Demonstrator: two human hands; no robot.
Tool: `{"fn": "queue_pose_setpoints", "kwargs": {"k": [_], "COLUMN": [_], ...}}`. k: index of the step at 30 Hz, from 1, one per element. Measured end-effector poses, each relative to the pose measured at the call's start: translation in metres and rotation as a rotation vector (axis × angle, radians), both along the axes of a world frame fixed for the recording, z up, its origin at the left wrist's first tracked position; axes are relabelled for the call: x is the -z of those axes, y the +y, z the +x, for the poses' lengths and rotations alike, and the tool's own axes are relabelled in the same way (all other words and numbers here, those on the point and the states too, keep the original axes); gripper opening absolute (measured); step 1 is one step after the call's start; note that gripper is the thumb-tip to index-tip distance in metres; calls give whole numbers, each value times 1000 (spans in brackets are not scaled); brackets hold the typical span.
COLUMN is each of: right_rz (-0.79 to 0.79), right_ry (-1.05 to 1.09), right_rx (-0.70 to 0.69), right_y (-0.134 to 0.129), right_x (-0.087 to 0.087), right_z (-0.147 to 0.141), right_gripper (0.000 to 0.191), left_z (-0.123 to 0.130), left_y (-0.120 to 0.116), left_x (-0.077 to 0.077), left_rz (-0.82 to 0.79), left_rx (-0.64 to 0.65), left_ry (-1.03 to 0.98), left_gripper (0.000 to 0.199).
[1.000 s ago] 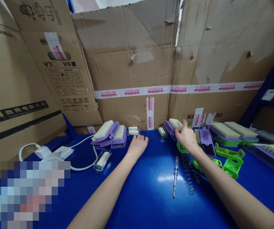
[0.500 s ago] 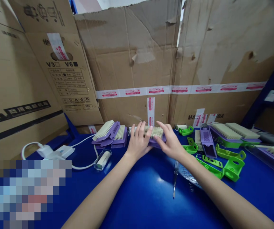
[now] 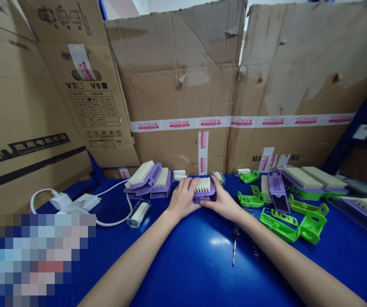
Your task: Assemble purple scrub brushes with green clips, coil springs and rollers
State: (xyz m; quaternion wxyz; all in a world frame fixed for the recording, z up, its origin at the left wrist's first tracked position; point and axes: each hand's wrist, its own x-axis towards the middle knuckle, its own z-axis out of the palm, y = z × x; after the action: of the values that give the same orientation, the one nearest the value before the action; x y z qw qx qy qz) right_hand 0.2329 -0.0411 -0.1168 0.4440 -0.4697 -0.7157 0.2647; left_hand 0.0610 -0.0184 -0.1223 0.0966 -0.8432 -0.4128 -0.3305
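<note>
Between my two hands is a purple brush [image 3: 204, 187] with cream bristles facing up, low over the blue table near the cardboard. My left hand [image 3: 185, 198] grips its left end, with the fingers over the bristle edge. At the right end, my right hand [image 3: 220, 198] is closed on the purple body, thumb toward me. Left of my left hand lie stacked purple brushes [image 3: 151, 181]. Small clear cases with white rollers [image 3: 180, 175] sit behind my hands, and another clear case [image 3: 139, 214] is at the left.
Green plastic brackets [image 3: 279, 226], a purple piece [image 3: 278, 192] and brushes [image 3: 303, 177] lie at the right. A screwdriver [image 3: 235, 245] is in front of my right forearm. White chargers and cables [image 3: 84, 204] are at the left. Cardboard [image 3: 177, 94] stands behind the blue table [image 3: 189, 260].
Both hands and the brush have come slightly lower and nearer. The brush's bristles and purple body show more plainly, and the clear cases behind are more exposed.
</note>
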Motion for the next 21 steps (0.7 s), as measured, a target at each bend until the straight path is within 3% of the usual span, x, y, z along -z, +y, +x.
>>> {"fn": "queue_pose_setpoints", "kwargs": {"k": [5, 7, 14, 21], "right_rz": [189, 209, 254, 264], "right_ry": [183, 235, 212, 136], "right_rx": [74, 55, 16, -61], "right_y": [-2, 0, 5, -1], "right_x": [-10, -11, -6, -12], "right_z": [-1, 0, 5, 1], "right_gripper": [91, 89, 64, 69], "left_z": [9, 13, 13, 14], "left_y": [2, 1, -4, -3], "left_x": [3, 2, 2, 1], "left_rz": [-157, -236, -306, -333], "left_rx": [50, 87, -20, -47], "left_ry": [-474, -570, -542, -472], "left_gripper": [93, 95, 91, 71]}}
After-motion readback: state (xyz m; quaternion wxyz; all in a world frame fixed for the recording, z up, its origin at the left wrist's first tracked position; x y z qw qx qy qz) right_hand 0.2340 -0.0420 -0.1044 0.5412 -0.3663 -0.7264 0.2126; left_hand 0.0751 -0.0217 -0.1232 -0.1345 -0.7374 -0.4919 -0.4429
